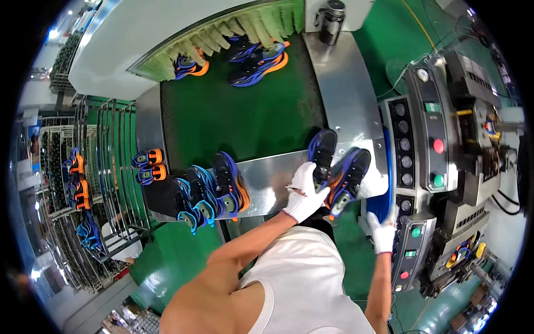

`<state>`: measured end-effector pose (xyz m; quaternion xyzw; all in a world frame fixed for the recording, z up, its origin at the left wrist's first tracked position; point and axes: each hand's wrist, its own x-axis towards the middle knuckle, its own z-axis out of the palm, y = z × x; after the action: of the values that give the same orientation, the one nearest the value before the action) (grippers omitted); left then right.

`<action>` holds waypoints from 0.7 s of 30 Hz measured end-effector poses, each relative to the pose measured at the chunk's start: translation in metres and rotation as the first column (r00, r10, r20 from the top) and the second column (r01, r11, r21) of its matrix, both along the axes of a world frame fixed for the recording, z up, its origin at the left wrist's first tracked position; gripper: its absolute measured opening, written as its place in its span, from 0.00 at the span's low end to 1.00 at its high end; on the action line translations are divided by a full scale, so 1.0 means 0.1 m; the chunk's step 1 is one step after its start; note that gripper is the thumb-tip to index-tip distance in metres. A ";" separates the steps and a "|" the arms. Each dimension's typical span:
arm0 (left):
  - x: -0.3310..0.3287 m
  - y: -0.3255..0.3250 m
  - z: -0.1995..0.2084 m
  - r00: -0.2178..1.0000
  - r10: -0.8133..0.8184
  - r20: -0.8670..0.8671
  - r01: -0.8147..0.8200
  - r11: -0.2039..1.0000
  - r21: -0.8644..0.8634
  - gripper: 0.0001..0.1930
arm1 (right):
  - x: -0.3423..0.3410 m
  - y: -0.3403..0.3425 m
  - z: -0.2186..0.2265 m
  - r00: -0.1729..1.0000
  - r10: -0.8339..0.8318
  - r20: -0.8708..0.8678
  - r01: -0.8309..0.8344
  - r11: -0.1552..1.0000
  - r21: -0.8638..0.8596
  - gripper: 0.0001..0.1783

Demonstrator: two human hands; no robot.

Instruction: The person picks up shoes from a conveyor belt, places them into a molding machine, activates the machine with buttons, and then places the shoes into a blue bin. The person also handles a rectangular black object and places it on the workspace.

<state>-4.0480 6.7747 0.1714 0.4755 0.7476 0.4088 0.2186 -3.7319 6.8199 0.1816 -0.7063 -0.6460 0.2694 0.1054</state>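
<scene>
My left hand (303,193), in a white glove, is closed around the heel end of a black sneaker (323,149) with a blue sole edge. That sneaker stands at the near edge of the metal table. To its right is a second black sneaker (351,177) with blue and orange sole parts, its heel toward me. My right hand (383,230), also gloved, is held out beside the machine's control panel (413,245). Its fingers are apart and nothing shows in them.
Several sneakers (227,181) line the table's left front edge. More sneakers (258,65) lie on the green conveyor belt (245,119), near a fringed curtain (245,28). A dark flask (332,23) stands at the back. A shoe rack (114,167) is left, pressing machines (473,133) right.
</scene>
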 end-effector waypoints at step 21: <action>0.23 0.31 0.41 0.639 -0.637 0.431 0.761 0.607 -0.230 0.35 | -1.03 -1.36 0.40 -0.317 -0.634 -0.706 0.654 0.393 -0.646 0.10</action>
<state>-4.0250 6.8062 0.2128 0.6089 0.5198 0.1988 0.5653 -3.8349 6.6838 0.2218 -0.6073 0.0721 0.5147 0.6009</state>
